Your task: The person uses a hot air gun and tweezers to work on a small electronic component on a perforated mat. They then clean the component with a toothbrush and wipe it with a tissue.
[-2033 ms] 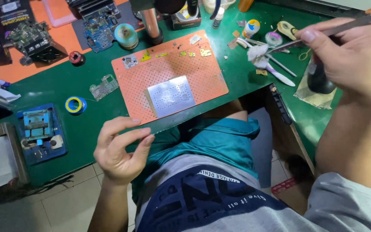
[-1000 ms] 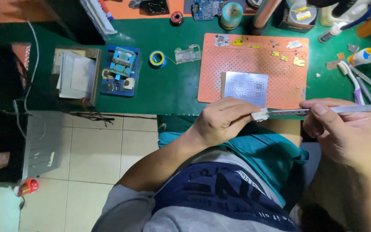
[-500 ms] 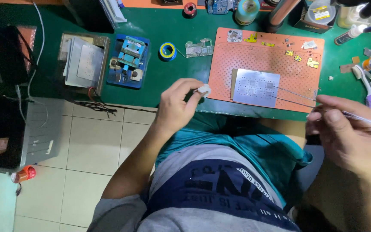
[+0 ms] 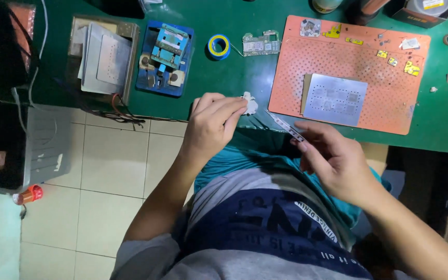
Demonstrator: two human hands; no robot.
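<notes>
The left hand [image 4: 211,127] pinches a white wad [image 4: 249,102] at the green table [image 4: 234,72] edge, the right hand [image 4: 333,158] pinches thin tweezers [image 4: 285,126]; a loose grip might drop either floorward.

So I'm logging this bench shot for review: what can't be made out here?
- Tweezers: rear end hidden inside right hand, head view.
- White wad: part covered by left hand fingertips; material unclear.
- Containers: cut off by top edge.
- Parts on orange mat: too small.

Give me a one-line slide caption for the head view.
Left hand pinches a small white wad at the green bench edge; right hand holds slim metal tweezers.
</notes>
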